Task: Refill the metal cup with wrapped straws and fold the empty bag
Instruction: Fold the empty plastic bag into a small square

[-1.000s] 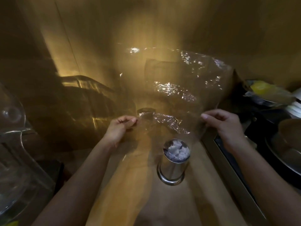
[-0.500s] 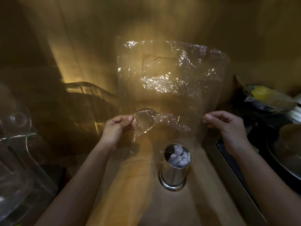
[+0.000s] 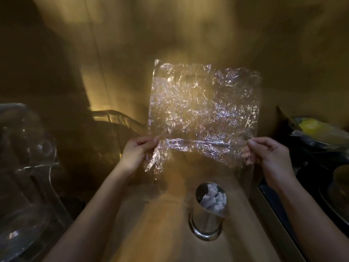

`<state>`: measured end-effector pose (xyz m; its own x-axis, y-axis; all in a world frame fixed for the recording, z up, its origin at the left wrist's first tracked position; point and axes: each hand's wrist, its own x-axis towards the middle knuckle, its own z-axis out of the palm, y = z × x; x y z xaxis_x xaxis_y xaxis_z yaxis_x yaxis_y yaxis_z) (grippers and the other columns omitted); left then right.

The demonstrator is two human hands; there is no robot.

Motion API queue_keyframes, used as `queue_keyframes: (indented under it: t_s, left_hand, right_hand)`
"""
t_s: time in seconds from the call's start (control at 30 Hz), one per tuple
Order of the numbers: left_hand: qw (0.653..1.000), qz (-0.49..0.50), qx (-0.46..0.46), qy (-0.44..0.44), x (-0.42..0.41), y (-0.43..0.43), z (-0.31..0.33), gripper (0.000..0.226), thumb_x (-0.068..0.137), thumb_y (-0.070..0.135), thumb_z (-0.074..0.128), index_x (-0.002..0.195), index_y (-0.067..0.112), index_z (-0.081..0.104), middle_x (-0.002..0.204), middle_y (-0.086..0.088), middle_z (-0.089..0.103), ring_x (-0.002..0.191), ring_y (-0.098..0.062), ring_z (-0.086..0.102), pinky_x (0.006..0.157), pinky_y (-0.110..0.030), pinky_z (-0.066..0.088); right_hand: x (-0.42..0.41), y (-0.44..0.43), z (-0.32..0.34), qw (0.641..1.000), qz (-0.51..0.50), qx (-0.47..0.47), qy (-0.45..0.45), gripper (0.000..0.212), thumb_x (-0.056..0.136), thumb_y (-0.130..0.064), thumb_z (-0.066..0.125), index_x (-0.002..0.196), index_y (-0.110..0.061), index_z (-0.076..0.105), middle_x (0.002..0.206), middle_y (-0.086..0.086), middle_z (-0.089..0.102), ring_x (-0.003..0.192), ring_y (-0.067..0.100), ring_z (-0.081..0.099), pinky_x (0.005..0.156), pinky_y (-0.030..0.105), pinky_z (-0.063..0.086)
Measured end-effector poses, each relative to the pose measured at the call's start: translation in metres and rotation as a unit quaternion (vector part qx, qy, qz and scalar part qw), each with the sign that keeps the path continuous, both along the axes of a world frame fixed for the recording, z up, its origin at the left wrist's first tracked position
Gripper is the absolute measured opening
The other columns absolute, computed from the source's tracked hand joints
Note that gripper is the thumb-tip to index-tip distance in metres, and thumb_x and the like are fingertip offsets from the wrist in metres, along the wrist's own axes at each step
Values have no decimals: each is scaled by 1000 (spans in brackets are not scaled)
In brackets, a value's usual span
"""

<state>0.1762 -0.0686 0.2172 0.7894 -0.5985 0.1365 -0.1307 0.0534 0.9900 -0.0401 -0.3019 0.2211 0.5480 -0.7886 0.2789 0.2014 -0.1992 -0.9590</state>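
Observation:
A clear, crinkled plastic bag [image 3: 204,110] is held up flat in front of the wall, stretched wide between both hands. My left hand [image 3: 137,154] pinches its lower left edge and my right hand [image 3: 268,157] pinches its lower right edge. A creased band runs across the bag between the two hands. Below the bag, a shiny metal cup [image 3: 208,208] stands upright on the wooden counter [image 3: 151,233], filled with white wrapped straws [image 3: 213,198]. Neither hand touches the cup.
Clear plastic chairs or covers [image 3: 28,167] stand at the left. At the right a dark sunken area with a metal rim [image 3: 273,220] holds bowls [image 3: 338,190], with a wrapped yellow item [image 3: 311,127] above it. A brown wall is close behind.
The bag has been raised and spread flat and taut between the hands; its loose lower part is now pulled straight. Both hands moved slightly apart and up.

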Motion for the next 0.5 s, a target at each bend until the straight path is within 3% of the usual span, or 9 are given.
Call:
queue_keyframes:
  t_s: [0.13,0.27,0.4,0.5]
  left_hand:
    - [1000,28,0,-14,2,6,2,27,84,19,65,57,16,62,39,12,45,37,-1,34,37,-13,27]
    - [1000,-2,0,5,5,18,7,5,78,17,70,77,13,67,54,6,52,40,-2,39,38,-13,30]
    - [999,-10,-33,7,7,27,10,7,78,14,69,76,20,68,58,10,61,46,-3,46,41,-14,31]
    - [999,10,-32,-19,8,32,10,19,83,4,62,76,19,70,57,3,59,46,-5,48,40,-14,36]
  right_hand:
    - [4,1,3,1000,12,-8,3,8,81,-7,64,74,-11,65,72,24,61,64,29,52,57,32,44]
    - [6,-1,3,1000,28,-13,-2,8,79,-10,65,72,-13,65,72,25,60,57,26,53,48,19,47]
    - [6,-3,2,996,92,1,6,12,67,-24,68,73,-14,69,68,17,64,54,22,56,45,21,50]
    - [10,-3,3,994,112,9,-9,9,67,-19,67,74,-14,68,60,8,70,52,13,62,48,19,52]
